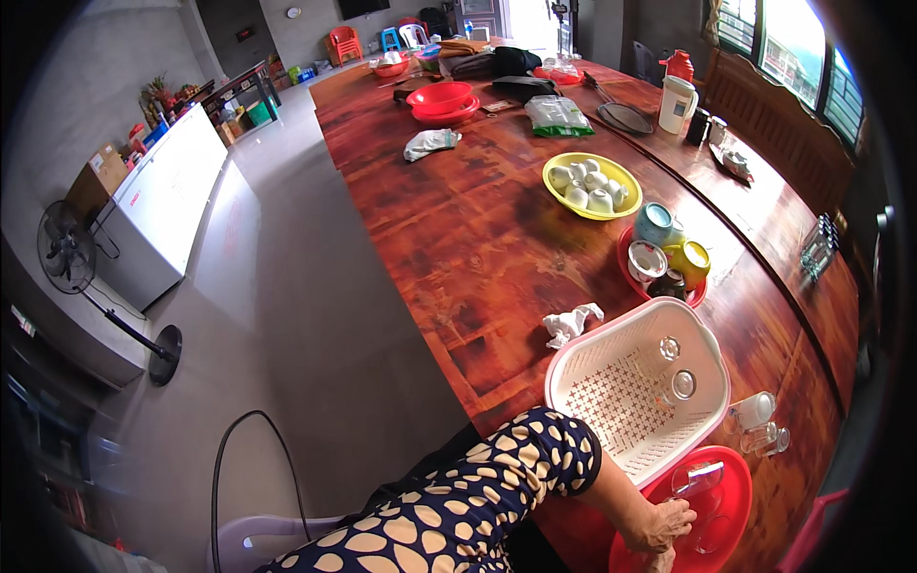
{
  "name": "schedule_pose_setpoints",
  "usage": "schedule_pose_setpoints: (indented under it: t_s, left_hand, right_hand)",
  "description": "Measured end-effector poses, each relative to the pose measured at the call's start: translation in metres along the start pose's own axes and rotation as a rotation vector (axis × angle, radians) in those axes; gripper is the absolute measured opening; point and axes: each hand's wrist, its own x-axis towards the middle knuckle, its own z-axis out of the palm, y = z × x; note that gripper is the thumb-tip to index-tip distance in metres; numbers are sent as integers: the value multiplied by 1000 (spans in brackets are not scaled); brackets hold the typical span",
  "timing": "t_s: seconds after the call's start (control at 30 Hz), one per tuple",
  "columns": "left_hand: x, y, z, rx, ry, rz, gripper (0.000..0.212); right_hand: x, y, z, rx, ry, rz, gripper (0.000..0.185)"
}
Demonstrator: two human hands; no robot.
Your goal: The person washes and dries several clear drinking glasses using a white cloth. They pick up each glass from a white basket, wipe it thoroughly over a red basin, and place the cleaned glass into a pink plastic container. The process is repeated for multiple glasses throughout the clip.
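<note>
My left hand (pixel 663 525) reaches from a dark sleeve with pale spots into a red plastic basin (pixel 741 476). Its fingers are curled, and what they hold, if anything, is not clear. Part of my right hand (pixel 660 562) shows just below it at the picture's bottom edge, mostly cut off. A clear drinking glass (pixel 698 478) lies on its side in the basin by my left fingertips. Another clear glass (pixel 713 533) is faintly visible beside the hand. Touching the basin, a white plastic draining basket (pixel 609 401) with a pink rim contains upturned glasses (pixel 684 384).
Several glasses (pixel 756 415) stand right of the basket on the wooden table (pixel 494 279). Crumpled tissue (pixel 571 326) lies to its left. Beyond are a red bowl of mixed cups (pixel 648 259) and a yellow basin (pixel 559 204) of white cups. A plastic chair (pixel 243 537) stands lower left.
</note>
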Motion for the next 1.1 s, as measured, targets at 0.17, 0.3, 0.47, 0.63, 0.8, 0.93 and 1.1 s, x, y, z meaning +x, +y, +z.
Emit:
schedule_pose_setpoints:
  t_s: [0.17,0.3,0.47,0.63,0.8,0.93,1.1]
  left_hand:
    - [11,6,25,99,60,-234,40]
    - [-9,-2,-13,386,-31,-163,48]
    - [-10,-1,-21,510,-221,-33,41]
    - [-7,-1,-34,97,-65,-221,43]
    - [-18,-18,-55,-327,147,-308,50]
    - [-29,-24,-62,-1668,-44,-608,40]
    - [-17,7,-36,-2275,36,-691,47]
  right_hand:
    - [3,8,4,258,-32,110,28]
    - [-9,37,1,369,4,145,28]
    - [-6,27,2,-56,-44,-96,27]
    - [-7,22,-4,391,-156,314,20]
    - [-33,-33,-18,442,196,-65,13]
    - [-36,-53,-2,356,758,-169,21]
    - [-35,-82,15,156,962,-118,26]
